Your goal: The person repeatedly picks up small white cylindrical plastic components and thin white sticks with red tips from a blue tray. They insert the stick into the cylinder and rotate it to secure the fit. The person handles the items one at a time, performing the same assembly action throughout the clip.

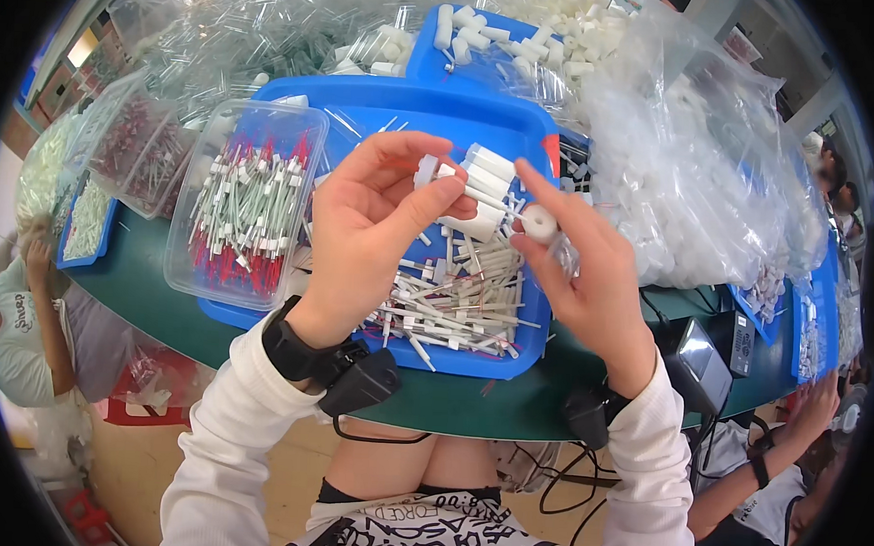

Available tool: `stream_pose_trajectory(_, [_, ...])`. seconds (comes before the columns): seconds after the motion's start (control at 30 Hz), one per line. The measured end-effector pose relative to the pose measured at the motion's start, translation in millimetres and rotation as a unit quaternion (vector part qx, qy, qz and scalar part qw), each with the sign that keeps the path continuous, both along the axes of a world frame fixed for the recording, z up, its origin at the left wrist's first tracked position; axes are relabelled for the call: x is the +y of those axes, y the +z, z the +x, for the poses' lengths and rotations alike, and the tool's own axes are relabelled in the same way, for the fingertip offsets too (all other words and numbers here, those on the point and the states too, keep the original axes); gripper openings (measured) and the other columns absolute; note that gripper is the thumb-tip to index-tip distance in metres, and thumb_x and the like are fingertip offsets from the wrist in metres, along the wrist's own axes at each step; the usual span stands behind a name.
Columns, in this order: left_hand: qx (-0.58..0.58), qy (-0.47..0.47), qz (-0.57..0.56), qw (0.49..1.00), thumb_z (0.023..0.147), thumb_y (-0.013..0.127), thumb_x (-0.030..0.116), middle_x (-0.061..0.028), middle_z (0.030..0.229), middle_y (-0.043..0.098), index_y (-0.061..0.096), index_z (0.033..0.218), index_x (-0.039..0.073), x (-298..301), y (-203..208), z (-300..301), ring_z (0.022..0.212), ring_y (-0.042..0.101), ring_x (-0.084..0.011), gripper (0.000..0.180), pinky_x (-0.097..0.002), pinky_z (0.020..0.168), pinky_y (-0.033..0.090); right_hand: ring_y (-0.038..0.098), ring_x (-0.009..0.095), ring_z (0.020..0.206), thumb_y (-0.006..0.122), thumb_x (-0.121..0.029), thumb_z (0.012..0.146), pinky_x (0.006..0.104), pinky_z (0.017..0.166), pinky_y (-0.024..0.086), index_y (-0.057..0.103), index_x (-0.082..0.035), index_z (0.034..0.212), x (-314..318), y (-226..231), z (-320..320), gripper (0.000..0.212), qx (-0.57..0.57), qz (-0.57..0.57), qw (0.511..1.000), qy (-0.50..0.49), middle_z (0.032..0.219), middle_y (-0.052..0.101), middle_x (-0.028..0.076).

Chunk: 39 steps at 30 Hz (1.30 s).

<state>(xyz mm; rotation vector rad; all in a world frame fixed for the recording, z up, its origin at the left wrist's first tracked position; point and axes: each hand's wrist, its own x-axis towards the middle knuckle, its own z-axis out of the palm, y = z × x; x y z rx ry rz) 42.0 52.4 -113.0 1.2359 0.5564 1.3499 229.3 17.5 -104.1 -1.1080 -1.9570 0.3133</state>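
My left hand [371, 223] pinches a thin white stick [486, 200] between thumb and fingers, with a whitish cap-like end [426, 172] showing at its left. The stick points right, toward a round white foam plug [540, 223] with a hole in its face. My right hand [582, 259] grips that plug between thumb and fingers; I cannot tell whether the stick touches it. Just behind the hands are larger white cylinders [491, 167]. Below them, many thin white sticks with small tags [455, 307] lie in a blue tray [405, 97].
A clear plastic box [192, 272] of tagged sticks with pink ends stands left. Stacked clear boxes [138, 147] are beyond it. A large bag of white pieces [690, 186] bulges at right. Clear tubes [223, 49] heap behind. Co-workers sit on both sides.
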Motion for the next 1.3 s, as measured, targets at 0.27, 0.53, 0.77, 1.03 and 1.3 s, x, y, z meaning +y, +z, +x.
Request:
stream_pose_trajectory(0.27, [0.012,0.021,0.056,0.998,0.082,0.057,-0.003,-0.012,0.091,0.059,0.051,0.103,-0.005,-0.1,-2.4,-1.5,0.08,0.062,-0.0163,0.022,-0.0265,0.073,0.051,0.058,0.027,0.071,0.065,-0.002,0.073,0.0332,0.064,0.047,0.053,-0.001,0.099,-1.8,-3.7,2.4,0.028,-0.015,0.041,0.999,0.0,0.082,0.056,0.011])
stream_pose_trajectory(0.53, [0.042,0.03,0.095,0.994,0.08,0.056,-0.007,-0.0115,0.091,0.058,0.05,0.101,-0.004,-1.1,-1.1,0.3,0.081,0.061,-0.0176,0.022,-0.0283,0.075,0.05,0.058,0.026,0.072,0.062,0.005,0.071,0.0323,0.058,0.047,0.055,-0.005,0.1,-1.9,-6.3,4.8,0.032,0.007,0.031,0.999,-0.012,0.085,0.055,0.011])
stream_pose_trajectory(0.77, [0.068,0.014,0.119,0.99,0.08,0.056,-0.008,-0.012,0.092,0.057,0.049,0.1,-0.003,-3.8,0.3,-1.4,0.082,0.06,-0.0181,0.022,-0.0291,0.075,0.05,0.057,0.025,0.073,0.06,0.009,0.071,0.0313,0.059,0.047,0.058,-0.006,0.104,0.5,-4.9,4.1,0.037,0.005,0.072,0.997,-0.017,0.09,0.054,0.011])
stream_pose_trajectory(1.03, [0.036,0.049,0.098,0.993,0.081,0.055,-0.008,-0.0122,0.092,0.058,0.049,0.1,-0.003,-2.0,-0.7,-1.5,0.081,0.061,-0.0181,0.021,-0.029,0.076,0.05,0.058,0.018,0.078,0.066,-0.001,0.075,0.0266,0.066,0.049,0.059,-0.004,0.109,-0.2,-8.0,1.3,0.035,0.132,0.029,0.991,0.003,0.096,0.057,0.009])
stream_pose_trajectory(1.3, [0.03,0.033,0.108,0.993,0.078,0.058,-0.009,-0.0125,0.094,0.059,0.052,0.1,-0.005,-2.6,-1.3,0.6,0.089,0.06,-0.0174,0.023,-0.028,0.077,0.051,0.059,0.019,0.083,0.064,0.001,0.075,0.0272,0.071,0.048,0.062,-0.002,0.104,-2.5,-9.5,-3.3,0.029,0.175,0.037,0.984,0.014,0.097,0.06,0.01])
